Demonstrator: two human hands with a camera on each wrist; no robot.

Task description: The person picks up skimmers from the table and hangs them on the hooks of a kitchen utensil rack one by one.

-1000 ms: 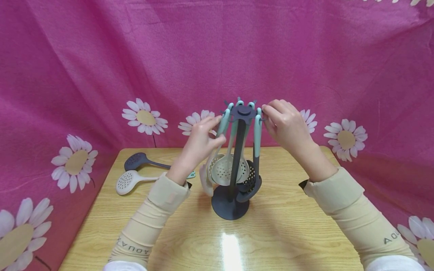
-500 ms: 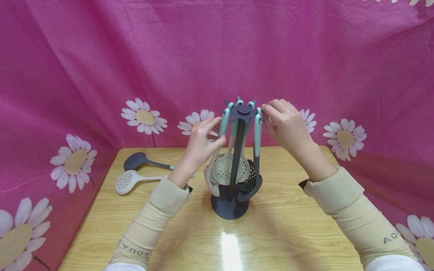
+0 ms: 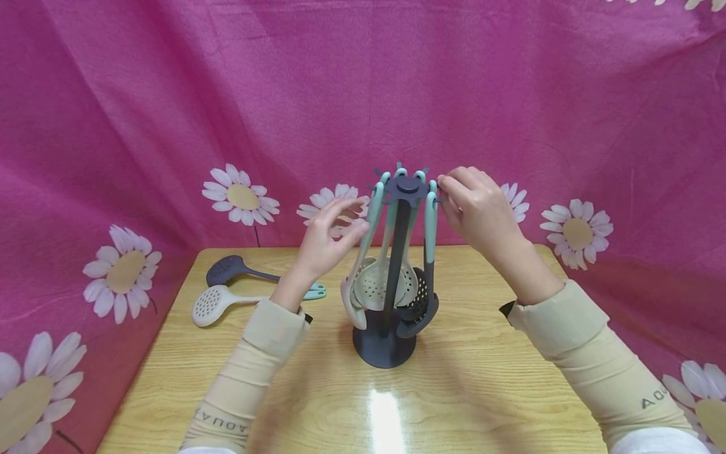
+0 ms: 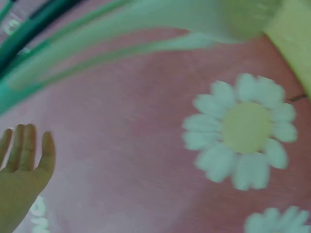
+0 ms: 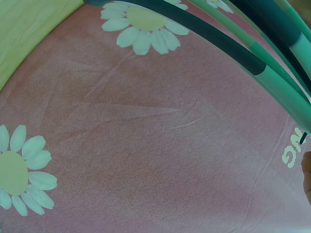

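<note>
A dark utensil stand (image 3: pixel 403 252) rises from a round base, its hooked top hung with several mint-handled utensils. My left hand (image 3: pixel 326 243) is left of the stand, fingers spread and holding nothing; the left wrist view shows the hand (image 4: pixel 26 170) open, apart from the handles. Nearest to it hangs a beige utensil (image 3: pixel 354 302), its head side-on. My right hand (image 3: pixel 479 205) pinches the stand's top at a right-hand hook, beside a dark utensil (image 3: pixel 430 252) with a mint handle. Only a fingertip (image 5: pixel 307 170) shows in the right wrist view, just below a hook tip.
On the wooden table (image 3: pixel 482 391), left of the stand, lie a dark slotted turner (image 3: pixel 225 270) and a beige skimmer (image 3: pixel 210 306), their handles partly behind my left forearm. A pink cloth (image 3: pixel 295 94) with white daisies hangs behind and at both sides.
My left hand has let go of the beige utensil and moved back left, its fingers opening. That utensil has swung slightly right toward the stand. The right hand has stayed in place.
</note>
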